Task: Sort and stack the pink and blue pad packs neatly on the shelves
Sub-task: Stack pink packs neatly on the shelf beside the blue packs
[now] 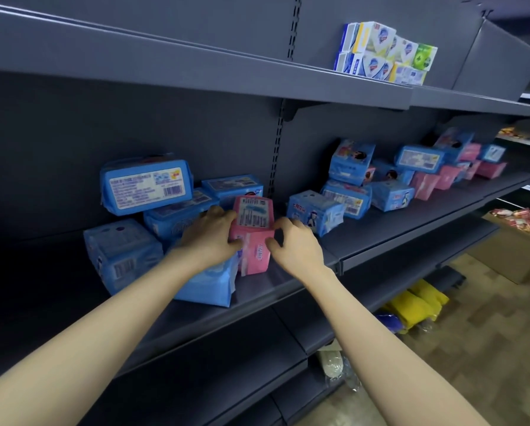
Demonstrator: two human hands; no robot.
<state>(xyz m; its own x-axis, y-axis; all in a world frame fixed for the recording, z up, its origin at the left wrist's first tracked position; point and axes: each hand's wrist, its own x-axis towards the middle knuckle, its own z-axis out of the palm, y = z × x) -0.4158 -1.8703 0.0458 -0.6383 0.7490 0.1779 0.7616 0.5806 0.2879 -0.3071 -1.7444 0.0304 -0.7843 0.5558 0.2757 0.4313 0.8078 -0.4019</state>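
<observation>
Your bare forearms reached forward and converged at the centre. Your left hand (pixel 213 238) gripped the pink pack (pixel 255 238) from its left side, fingers curled over its top. Your right hand (pixel 297 244) pinched its right edge between thumb and curled index finger.

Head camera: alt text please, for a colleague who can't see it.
The left hand and right hand hold a pink pack on a dark shelf, beside a loose pile of blue packs. Jumbled packs, blue and pink, lie further right; small boxes sit on the shelf above.
</observation>
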